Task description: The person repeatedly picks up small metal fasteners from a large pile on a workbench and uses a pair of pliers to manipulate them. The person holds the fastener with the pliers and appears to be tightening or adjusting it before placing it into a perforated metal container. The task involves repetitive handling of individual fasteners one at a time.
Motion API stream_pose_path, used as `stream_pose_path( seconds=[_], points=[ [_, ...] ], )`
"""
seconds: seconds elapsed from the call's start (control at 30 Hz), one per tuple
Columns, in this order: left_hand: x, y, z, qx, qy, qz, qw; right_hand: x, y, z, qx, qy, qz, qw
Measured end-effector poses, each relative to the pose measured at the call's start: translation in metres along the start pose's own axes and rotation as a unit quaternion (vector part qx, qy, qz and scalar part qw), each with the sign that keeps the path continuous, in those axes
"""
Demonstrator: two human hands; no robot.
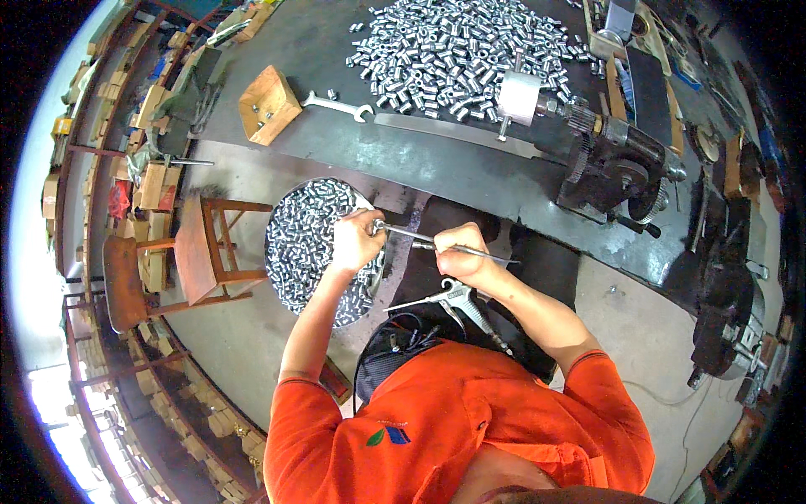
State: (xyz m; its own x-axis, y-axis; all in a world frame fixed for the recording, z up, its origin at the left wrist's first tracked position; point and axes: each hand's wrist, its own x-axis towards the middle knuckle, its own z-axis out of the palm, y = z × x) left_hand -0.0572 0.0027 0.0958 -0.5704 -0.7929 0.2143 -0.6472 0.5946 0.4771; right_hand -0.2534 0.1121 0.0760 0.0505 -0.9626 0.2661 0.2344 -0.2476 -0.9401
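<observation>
My right hand (pixel 463 250) is closed around a thin metal rod (pixel 403 231) that slants across in front of me, its far end sticking out to the right. At the rod's left end my left hand (pixel 358 240) pinches a small metal sleeve (pixel 378 224); whether the rod passes into it I cannot tell. Another small metal piece (pixel 424 244) shows beside my right fingers. Below and left of my left hand stands a round tub (pixel 383 275) full of shiny metal sleeves (pixel 311 244). A grey air blow gun (pixel 462 304) lies at my lap, under my right forearm.
Ahead is a dark metal bench (pixel 336 143) with a heap of sleeves (pixel 453 55), a wooden box (pixel 269 105), an open-end wrench (pixel 337 107) and a geared machine (pixel 617 164). A wooden chair (pixel 201 252) stands left, before shelves of small boxes (pixel 155 185).
</observation>
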Motion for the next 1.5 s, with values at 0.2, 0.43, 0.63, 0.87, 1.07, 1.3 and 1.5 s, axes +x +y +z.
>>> stream_pose_path(
  seconds=[0.2, 0.43, 0.63, 0.87, 1.07, 1.3, 1.5],
  points=[
    [0.0, 0.02, 0.004, 0.037, -0.06, 0.015, 0.997, 0.007, -0.003, 0.0, -0.073, -0.034, -0.02, 0.997],
    [-0.001, -0.016, -0.004, 0.084, -0.075, 0.0, 0.994, 0.006, -0.015, -0.004, -0.179, -0.048, -0.198, 0.962],
    [0.056, 0.031, -0.041, 0.087, -0.09, 0.022, 0.992, 0.004, 0.004, -0.003, -0.179, -0.021, -0.149, 0.972],
    [0.18, 0.109, 0.008, -0.058, -0.074, 0.154, 0.984, 0.005, 0.009, -0.002, -0.19, -0.03, -0.09, 0.977],
    [0.193, 0.122, -0.022, -0.387, -0.032, 0.052, 0.92, 0.005, 0.009, -0.005, -0.211, 0.009, -0.081, 0.974],
    [0.049, -0.018, -0.039, -0.26, 0.051, -0.134, 0.955, 0.003, 0.005, -0.003, -0.157, 0.006, -0.074, 0.985],
    [-0.069, -0.202, 0.032, -0.036, -0.083, -0.261, 0.961, 0.007, 0.002, 0.001, -0.158, -0.007, -0.069, 0.985]
  ],
)
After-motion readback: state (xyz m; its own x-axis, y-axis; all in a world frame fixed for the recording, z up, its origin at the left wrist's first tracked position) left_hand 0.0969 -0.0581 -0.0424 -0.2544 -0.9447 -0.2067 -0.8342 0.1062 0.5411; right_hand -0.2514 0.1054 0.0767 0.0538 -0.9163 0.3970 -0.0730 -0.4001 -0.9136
